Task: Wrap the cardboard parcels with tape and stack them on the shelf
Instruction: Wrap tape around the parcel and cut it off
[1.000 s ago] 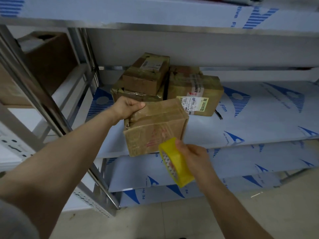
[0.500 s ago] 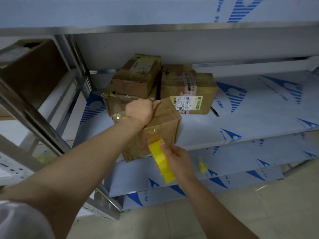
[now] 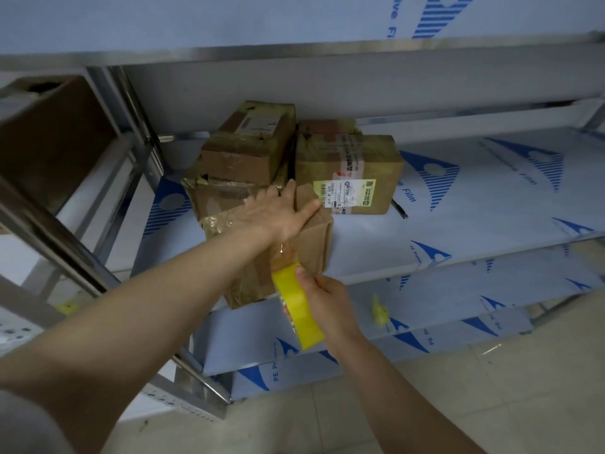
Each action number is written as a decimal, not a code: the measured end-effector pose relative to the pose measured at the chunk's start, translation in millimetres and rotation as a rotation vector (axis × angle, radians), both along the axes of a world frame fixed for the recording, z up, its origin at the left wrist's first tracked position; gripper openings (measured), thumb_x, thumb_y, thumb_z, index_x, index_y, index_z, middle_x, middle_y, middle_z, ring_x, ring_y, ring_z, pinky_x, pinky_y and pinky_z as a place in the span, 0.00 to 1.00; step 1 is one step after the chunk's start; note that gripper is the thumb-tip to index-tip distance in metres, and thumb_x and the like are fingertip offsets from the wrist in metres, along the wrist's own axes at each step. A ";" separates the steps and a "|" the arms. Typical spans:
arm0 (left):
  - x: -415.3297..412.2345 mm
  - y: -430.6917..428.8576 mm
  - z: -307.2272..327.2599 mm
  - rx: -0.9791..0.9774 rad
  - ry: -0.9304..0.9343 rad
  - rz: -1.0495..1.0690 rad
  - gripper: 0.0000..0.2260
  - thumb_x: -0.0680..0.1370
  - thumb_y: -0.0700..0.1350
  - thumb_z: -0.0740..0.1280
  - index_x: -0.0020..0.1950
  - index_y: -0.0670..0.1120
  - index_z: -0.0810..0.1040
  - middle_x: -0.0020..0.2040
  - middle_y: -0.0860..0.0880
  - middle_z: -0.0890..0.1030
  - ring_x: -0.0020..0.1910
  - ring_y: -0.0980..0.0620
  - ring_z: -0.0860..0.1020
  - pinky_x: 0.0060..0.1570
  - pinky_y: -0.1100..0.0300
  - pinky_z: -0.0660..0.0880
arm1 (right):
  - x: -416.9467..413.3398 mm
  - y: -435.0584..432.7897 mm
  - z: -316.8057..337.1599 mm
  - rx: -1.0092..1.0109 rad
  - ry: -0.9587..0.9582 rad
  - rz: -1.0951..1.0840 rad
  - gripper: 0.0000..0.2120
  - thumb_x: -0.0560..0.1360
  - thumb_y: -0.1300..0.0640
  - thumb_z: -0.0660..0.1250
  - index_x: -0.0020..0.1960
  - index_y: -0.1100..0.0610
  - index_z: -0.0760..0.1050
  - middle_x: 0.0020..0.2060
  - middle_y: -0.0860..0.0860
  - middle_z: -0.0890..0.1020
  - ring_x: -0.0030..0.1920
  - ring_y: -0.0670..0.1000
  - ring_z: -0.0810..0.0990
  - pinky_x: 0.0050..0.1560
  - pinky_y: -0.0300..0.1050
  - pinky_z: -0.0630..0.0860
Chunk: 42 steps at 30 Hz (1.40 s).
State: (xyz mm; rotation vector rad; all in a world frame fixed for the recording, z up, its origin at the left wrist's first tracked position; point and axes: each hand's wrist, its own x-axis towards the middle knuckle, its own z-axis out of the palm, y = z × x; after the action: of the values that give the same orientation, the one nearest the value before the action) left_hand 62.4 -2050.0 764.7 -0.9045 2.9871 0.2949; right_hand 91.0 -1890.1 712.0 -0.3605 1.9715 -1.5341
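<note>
On top of the cardboard parcel, the left hand was laid flat, its fingers straight and slightly spread, pressed against the upper face. Just below, the yellow tape roll was gripped by the right hand, with the fingers curled round its far side and the thumb set on the rim nearest the parcel. A short clear strip of tape was stretched from the roll up to the parcel's front face, beneath the left wrist.

The parcel was placed at the front edge of the middle shelf, its lower near corner past that edge; whether it was fully borne by the shelf could not be told. Directly behind it, a small taped box was stacked on a wider crumpled box, and a labelled box was set just beside them on the right. The shelf boards were covered in pale film printed with blue marks. A yellow scrap was seen on the lower shelf. At the far left, beyond the metal upright, a large brown carton was visible.
</note>
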 end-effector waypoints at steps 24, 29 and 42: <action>67.1 1.2 2.5 -0.113 -0.151 -0.078 0.41 0.75 0.70 0.50 0.78 0.46 0.46 0.77 0.39 0.50 0.76 0.40 0.47 0.72 0.44 0.50 | 0.8 -17.5 -9.4 -0.108 -0.320 0.069 0.10 0.75 0.55 0.67 0.51 0.60 0.79 0.54 0.67 0.80 0.54 0.66 0.79 0.57 0.59 0.75; 82.0 -7.3 -0.7 -0.279 0.023 -0.085 0.31 0.79 0.63 0.53 0.78 0.49 0.55 0.77 0.45 0.56 0.74 0.42 0.54 0.72 0.47 0.47 | 7.7 -17.5 -2.4 -0.132 -0.322 0.232 0.13 0.69 0.56 0.70 0.53 0.56 0.80 0.49 0.56 0.81 0.48 0.58 0.79 0.46 0.49 0.74; 108.1 73.6 -21.9 1.343 0.912 0.764 0.10 0.78 0.39 0.66 0.59 0.41 0.75 0.51 0.39 0.81 0.47 0.42 0.81 0.46 0.47 0.80 | -10.0 -11.3 32.0 0.224 0.427 0.402 0.17 0.76 0.42 0.63 0.41 0.55 0.79 0.43 0.56 0.83 0.47 0.57 0.80 0.50 0.51 0.75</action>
State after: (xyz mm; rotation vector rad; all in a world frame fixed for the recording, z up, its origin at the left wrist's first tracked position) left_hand 170.6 -1976.4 742.8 -1.7093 1.6602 2.7306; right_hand 81.0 -1901.5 744.1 -0.9866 2.1871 -1.0282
